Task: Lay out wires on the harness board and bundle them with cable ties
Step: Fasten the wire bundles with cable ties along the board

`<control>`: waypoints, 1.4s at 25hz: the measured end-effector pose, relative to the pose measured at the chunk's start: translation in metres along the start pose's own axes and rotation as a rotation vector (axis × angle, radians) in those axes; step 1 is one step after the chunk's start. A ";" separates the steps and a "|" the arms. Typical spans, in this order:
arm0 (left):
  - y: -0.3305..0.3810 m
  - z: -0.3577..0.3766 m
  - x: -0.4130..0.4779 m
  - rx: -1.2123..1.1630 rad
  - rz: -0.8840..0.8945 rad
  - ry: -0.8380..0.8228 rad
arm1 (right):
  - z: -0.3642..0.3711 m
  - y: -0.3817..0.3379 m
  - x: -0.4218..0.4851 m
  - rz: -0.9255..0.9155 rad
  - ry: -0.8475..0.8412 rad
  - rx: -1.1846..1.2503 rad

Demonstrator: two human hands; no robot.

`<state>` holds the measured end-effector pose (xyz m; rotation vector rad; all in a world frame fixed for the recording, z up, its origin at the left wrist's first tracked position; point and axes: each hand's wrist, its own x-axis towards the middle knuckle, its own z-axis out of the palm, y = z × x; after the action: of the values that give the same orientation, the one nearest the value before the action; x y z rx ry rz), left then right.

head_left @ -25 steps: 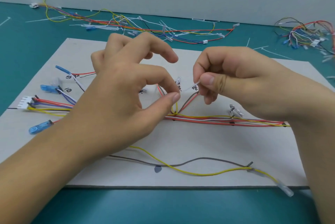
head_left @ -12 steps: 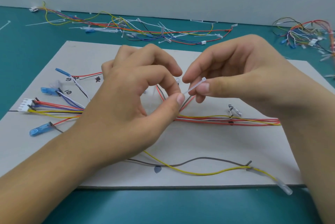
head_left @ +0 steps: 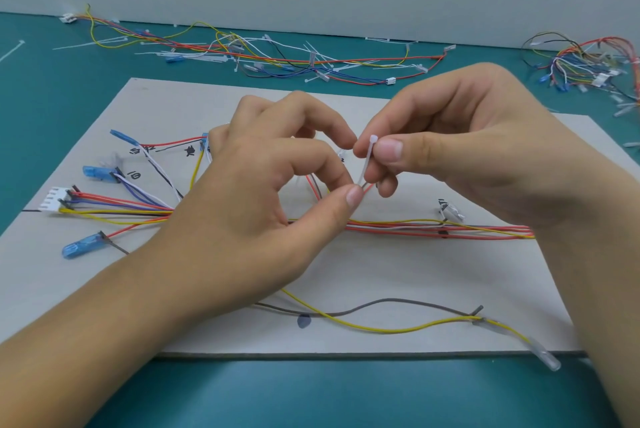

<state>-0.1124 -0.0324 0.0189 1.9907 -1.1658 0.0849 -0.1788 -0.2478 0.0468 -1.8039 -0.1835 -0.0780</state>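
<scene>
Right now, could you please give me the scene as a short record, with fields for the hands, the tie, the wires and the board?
right hand: pinches the white cable tie near its head
left hand: thumb and forefinger pinch the tie's lower end
wire bundle: red, yellow and white wires along the harness board
loose wires: one yellow, one grey, on the board's near part
connector: white, at the board's left edge
teal table: other wire harnesses lie by the wall
</scene>
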 end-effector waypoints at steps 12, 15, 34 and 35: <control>-0.004 0.002 0.001 -0.003 -0.014 -0.017 | 0.002 0.000 0.000 0.036 -0.006 -0.026; -0.006 0.002 0.002 -0.008 -0.017 -0.023 | 0.001 -0.001 0.000 0.051 -0.001 -0.039; -0.013 -0.001 0.007 -0.006 -0.077 0.043 | 0.027 0.010 0.008 0.239 0.241 0.151; -0.014 -0.002 0.007 -0.010 -0.089 0.052 | 0.029 0.011 0.009 0.237 0.296 0.174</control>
<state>-0.0974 -0.0332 0.0148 2.0168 -1.0411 0.0849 -0.1695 -0.2214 0.0304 -1.6069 0.2281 -0.1538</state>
